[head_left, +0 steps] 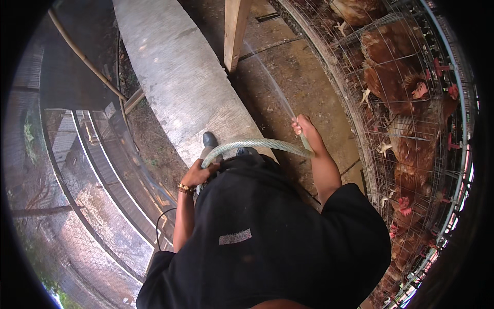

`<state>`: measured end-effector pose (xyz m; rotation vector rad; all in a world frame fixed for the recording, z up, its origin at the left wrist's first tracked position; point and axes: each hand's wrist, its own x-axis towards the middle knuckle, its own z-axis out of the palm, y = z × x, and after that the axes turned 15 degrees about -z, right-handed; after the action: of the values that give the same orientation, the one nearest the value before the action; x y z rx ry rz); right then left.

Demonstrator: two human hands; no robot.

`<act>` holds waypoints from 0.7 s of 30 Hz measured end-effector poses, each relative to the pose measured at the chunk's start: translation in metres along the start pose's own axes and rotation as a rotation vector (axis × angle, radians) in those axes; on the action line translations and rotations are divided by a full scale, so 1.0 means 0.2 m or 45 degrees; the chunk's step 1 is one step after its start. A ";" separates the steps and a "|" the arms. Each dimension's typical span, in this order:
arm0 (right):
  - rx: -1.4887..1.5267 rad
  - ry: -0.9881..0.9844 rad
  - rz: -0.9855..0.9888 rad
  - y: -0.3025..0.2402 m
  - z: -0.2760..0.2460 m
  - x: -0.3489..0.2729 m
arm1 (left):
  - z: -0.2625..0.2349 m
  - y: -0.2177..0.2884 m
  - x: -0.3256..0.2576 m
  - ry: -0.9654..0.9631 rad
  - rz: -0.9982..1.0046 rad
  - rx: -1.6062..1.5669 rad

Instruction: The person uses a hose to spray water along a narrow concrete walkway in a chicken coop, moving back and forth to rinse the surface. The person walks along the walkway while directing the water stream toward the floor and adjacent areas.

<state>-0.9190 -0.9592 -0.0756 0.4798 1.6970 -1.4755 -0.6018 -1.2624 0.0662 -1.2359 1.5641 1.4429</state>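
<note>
Location: the hose [257,143], translucent pale green with a mesh pattern, arches in front of the dark shirt [278,211], from the fingers of the left hand [197,174] across to the right wrist. There it bends back forward to the right-hand fingers.

Finger state: the right hand [302,125] is closed around the hose near its outlet; a thin water jet [272,82] leaves ahead of these fingers, toward the wooden post [235,33]. The left-hand fingers are curled around the hose at the near end of the arch; their tips are partly hidden. The run beyond the left palm cannot be seen.

Handling: the wall appears flexible but springy — the arch between the two hands holds a smooth curve without sagging. Expect moderate weight from the water inside, a slippery surface where wet, and little risk of breakage. A tight bend, as beside the right wrist, could pinch the bore.

Grip points: hold just behind the outlet, where the right-hand fingers sit, for aiming; support the body where the left-hand fingers sit, to carry weight and limit twist. Avoid squeezing mid-arch — the unsupported span between the hands would likely flex.
</note>
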 end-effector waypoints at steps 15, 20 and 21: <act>0.092 0.137 -0.151 0.05 0.15 -0.09 | -0.31 -0.15 0.26 -0.117 0.141 0.137; 0.107 0.218 -0.102 0.04 0.20 -0.11 | -0.39 -0.21 0.37 -0.076 0.120 0.234; 0.116 0.223 -0.116 0.04 0.20 -0.12 | -0.41 -0.21 0.38 -0.086 0.139 0.200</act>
<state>-0.8852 -0.9905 -0.0618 0.6024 1.8134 -1.6223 -0.5777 -1.3552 -0.0051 -1.0141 1.6864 1.3850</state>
